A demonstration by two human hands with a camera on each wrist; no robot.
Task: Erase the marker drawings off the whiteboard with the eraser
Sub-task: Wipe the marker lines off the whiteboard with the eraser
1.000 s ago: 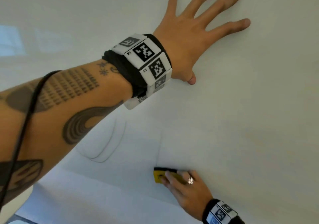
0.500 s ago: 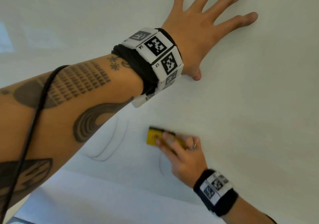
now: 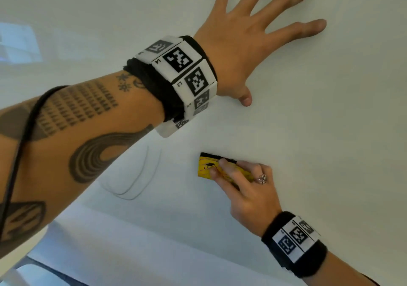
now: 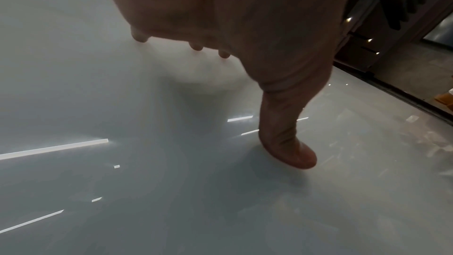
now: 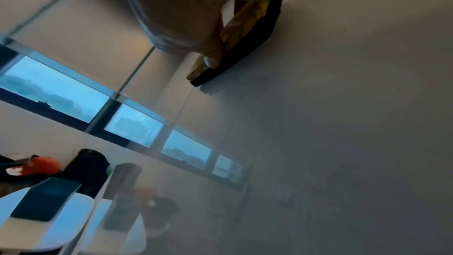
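The whiteboard (image 3: 330,131) fills the head view. My left hand (image 3: 248,36) lies flat on it at the upper middle, fingers spread straight; in the left wrist view its thumb (image 4: 291,143) touches the glossy board (image 4: 122,191). My right hand (image 3: 244,186) grips the yellow eraser (image 3: 209,166) below the left wrist, its black felt against the board. In the right wrist view the thumb pinches the eraser (image 5: 245,46) along its edge. Faint curved marker lines (image 3: 136,182) lie left of the eraser, beside my left forearm.
A black cable (image 3: 19,144) runs along my tattooed left forearm. The board's lower edge (image 3: 66,272) shows at the bottom left. The right wrist view shows windows (image 5: 61,92) and a white table (image 5: 49,230) with a dark tablet off the board's side.
My right hand has slid the eraser upward across the board, toward my left wrist, wiping away the thin vertical line. The left hand has stayed flat on the board.
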